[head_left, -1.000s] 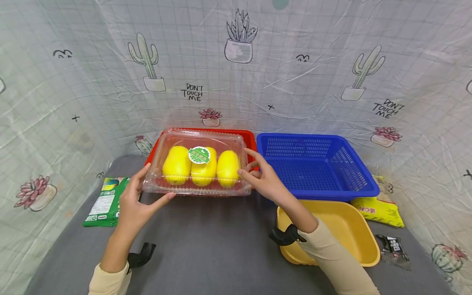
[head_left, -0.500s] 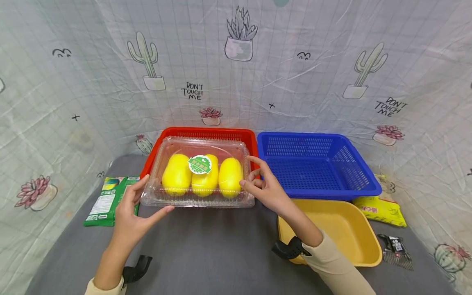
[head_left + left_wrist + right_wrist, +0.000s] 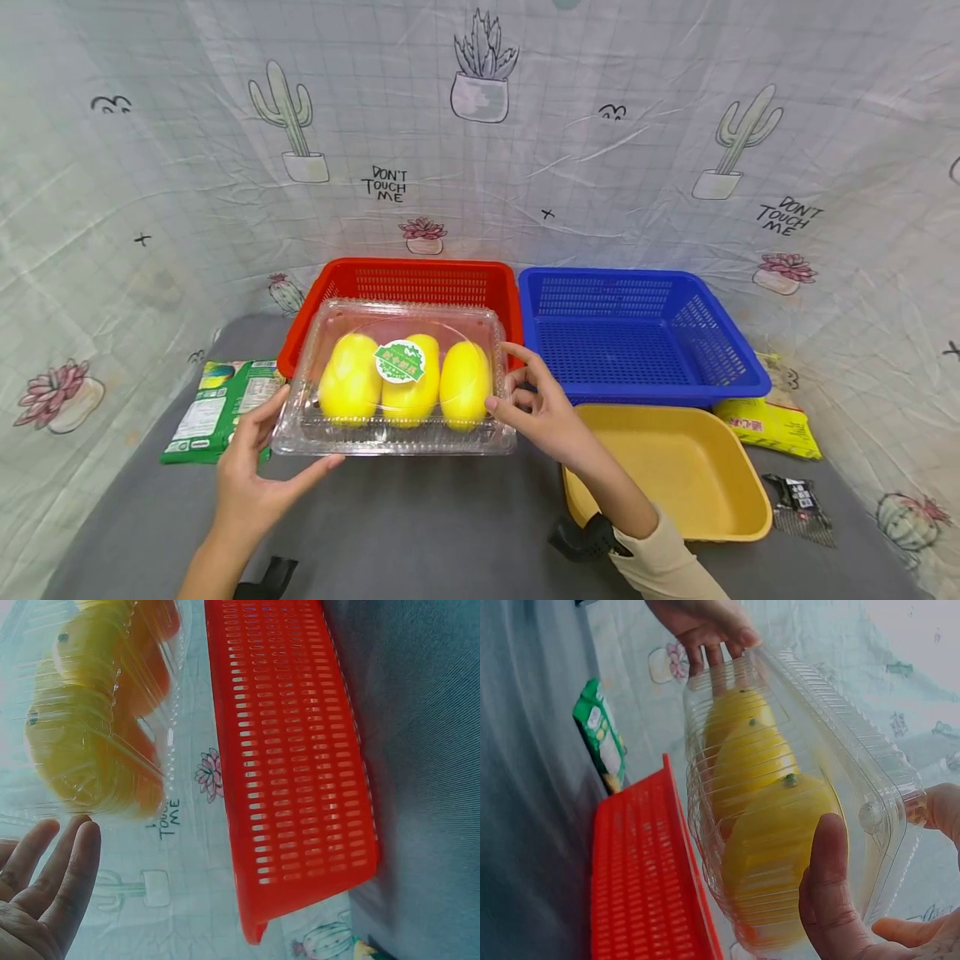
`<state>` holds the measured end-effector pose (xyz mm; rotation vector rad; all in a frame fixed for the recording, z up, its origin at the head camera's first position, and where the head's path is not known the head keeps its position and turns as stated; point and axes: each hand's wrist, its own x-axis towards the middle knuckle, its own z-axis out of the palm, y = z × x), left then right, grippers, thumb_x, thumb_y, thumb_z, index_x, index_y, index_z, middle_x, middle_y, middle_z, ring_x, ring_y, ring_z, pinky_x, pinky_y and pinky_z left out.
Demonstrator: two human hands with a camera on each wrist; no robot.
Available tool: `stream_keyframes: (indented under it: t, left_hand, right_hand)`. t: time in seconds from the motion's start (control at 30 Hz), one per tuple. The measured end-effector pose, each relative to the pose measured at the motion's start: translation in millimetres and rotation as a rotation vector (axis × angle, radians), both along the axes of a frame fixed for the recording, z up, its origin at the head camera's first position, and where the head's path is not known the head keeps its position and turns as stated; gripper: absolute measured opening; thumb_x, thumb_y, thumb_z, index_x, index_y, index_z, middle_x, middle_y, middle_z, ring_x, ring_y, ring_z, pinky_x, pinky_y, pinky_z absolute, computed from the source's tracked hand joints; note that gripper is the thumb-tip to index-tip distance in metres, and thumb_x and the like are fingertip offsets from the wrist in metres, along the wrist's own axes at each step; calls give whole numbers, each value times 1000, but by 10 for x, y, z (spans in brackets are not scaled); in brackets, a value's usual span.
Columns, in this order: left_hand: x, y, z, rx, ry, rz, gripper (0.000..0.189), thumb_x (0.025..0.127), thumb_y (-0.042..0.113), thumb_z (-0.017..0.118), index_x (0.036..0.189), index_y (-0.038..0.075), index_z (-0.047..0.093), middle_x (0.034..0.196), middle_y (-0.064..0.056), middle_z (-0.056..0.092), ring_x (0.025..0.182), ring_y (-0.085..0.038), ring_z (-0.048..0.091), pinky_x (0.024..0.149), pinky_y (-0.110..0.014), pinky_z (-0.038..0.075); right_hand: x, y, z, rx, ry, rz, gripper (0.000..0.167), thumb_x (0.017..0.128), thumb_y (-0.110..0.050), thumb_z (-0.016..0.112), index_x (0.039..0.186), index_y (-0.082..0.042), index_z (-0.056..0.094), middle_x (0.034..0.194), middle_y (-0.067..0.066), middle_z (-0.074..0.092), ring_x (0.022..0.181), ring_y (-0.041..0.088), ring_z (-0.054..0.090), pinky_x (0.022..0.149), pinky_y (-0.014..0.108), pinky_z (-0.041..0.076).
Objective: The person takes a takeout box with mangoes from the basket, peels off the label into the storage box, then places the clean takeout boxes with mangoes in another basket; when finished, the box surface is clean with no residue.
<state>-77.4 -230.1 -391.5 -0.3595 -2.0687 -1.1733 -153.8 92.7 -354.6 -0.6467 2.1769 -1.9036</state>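
Note:
Both my hands hold a clear plastic clamshell box (image 3: 390, 447) in the air, tilted toward me. Three yellow fruits (image 3: 348, 379) sit inside, and a round green-and-white sticker (image 3: 400, 362) is on the lid. My left hand (image 3: 251, 492) grips the near left corner, thumb along the front edge; the right wrist view shows its fingers (image 3: 712, 654) under the box end. My right hand (image 3: 551, 421) pinches the right side between thumb and fingers. Behind and below the box is a red basket (image 3: 427, 265), its front part hidden in the head view.
A blue basket (image 3: 600, 387) stands right of the red one, with a yellow tray (image 3: 675, 475) before it. A green packet (image 3: 206, 417) lies at left. At right are a yellow packet (image 3: 772, 425) and a small black packet (image 3: 801, 508). Patterned cloth (image 3: 480, 183) forms the back wall.
The box of fruits has come toward me, away from over the red basket, both hands moving with it. More of the red basket now shows behind it.

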Motion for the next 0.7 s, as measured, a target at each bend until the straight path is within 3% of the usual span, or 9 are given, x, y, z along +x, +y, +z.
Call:
stream_keyframes:
  t: [0.1, 0.3, 0.53, 0.7]
  left_hand:
    - [47, -12, -15, 2, 9, -6, 94, 51, 1, 95, 132, -11, 49, 136, 7, 54, 118, 3, 54, 95, -8, 41]
    - [94, -22, -26, -29, -14, 8, 102, 41, -11, 93, 133, -9, 49, 134, 12, 52, 117, 5, 54, 95, -7, 40]
    - [161, -31, -80, -29, -19, 8, 102, 38, -14, 92, 131, -11, 49, 133, 16, 53, 113, 7, 55, 93, -6, 41]
    - [203, -69, -174, -10, -13, -22, 98, 42, -10, 93, 130, -13, 49, 136, 9, 53, 116, 4, 54, 95, -6, 40]
  right_hand:
    - [50, -10, -32, -8, -11, 0, 69, 91, -6, 66, 148, -5, 27, 101, 16, 40, 75, 15, 54, 65, 18, 52]
    - [114, -10, -95, -26, -9, -6, 68, 91, -9, 67, 147, -3, 28, 102, 19, 41, 81, 21, 57, 72, 20, 55]
    - [156, 0, -128, -49, 15, 4, 68, 89, -6, 69, 145, -3, 30, 98, 16, 42, 76, 17, 56, 59, 17, 47]
    - [209, 14, -142, -63, 12, 6, 69, 89, -10, 70, 145, -5, 31, 97, 15, 43, 77, 18, 58, 61, 19, 52]
